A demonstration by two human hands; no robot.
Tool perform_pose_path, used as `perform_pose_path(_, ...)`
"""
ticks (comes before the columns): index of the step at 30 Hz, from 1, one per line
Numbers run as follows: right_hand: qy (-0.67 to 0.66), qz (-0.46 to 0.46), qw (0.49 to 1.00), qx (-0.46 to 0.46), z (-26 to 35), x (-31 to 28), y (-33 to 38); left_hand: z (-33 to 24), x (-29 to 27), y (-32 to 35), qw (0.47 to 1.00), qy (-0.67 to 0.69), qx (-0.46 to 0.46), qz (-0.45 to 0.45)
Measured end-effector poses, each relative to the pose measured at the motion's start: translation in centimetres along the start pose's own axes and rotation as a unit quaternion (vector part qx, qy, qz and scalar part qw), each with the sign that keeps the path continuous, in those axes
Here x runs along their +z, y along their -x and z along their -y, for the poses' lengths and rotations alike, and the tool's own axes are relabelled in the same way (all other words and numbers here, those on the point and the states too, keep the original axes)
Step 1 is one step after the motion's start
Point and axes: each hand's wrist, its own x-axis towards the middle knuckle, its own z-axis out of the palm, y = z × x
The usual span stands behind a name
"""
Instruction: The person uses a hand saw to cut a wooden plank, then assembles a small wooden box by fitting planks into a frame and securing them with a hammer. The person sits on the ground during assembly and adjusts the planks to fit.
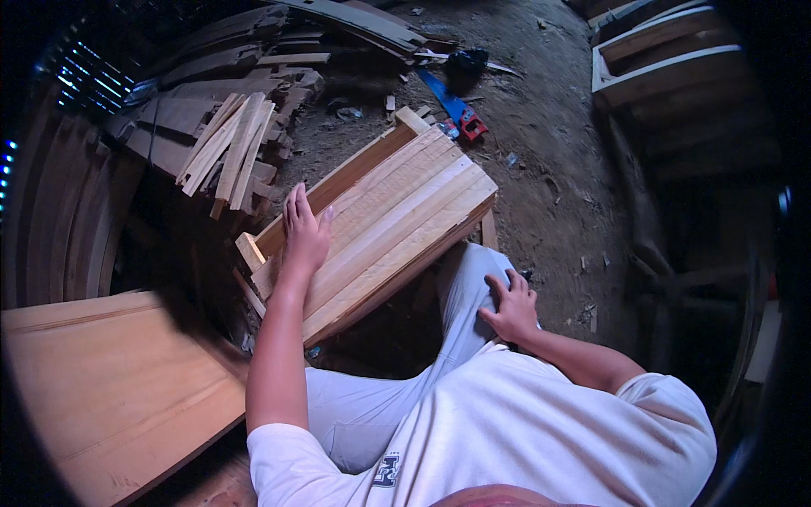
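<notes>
In front of me lies a wooden piece (397,215) built of pale planks side by side, set at a slant from lower left to upper right. Along its far side runs a lower rail with a short block (412,121) at one end and another block (250,252) at the other. My left hand (306,235) rests on the planks by that far edge, fingers stretched out and thumb apart. On the grey trousers (473,275) over my right knee lies my right hand (512,309), fingers spread and holding nothing. What is beneath the left palm is hidden.
A handsaw (441,95) with a blue blade and red handle lies on the dirt floor beyond the wooden piece. Loose wood strips (232,144) top a board stack at left. A broad panel (118,380) is near left; a wooden frame (659,51) stands far right.
</notes>
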Motion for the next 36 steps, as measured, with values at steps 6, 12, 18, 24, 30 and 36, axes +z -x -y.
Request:
perform_pose_path(6,0.001,-0.005,1.000,-0.004,0.1,-0.3,-0.1,-2.6,0.9,1.9,0.993,-0.099,-0.037,0.044)
perform_pose_path(12,0.007,-0.003,1.000,0.008,0.1,-0.6,0.0,-4.1,1.4,2.7,0.983,-0.144,-0.070,0.092)
perform_pose_path(18,-0.012,-0.012,1.000,0.002,-0.1,-0.3,-0.1,-3.2,1.6,2.6,0.985,-0.151,-0.056,0.067)
perform_pose_path(24,-0.027,-0.013,1.000,0.006,-0.6,-0.1,0.0,-3.6,1.8,2.5,0.982,-0.164,-0.069,0.069)
perform_pose_path(30,-0.021,-0.003,1.000,0.012,-0.3,0.3,0.0,-2.0,0.5,1.4,0.992,-0.038,-0.078,0.087)
perform_pose_path(36,-0.175,-0.094,0.979,0.042,-4.5,2.1,-1.2,-3.4,-1.8,-0.6,0.991,0.012,-0.095,0.095)
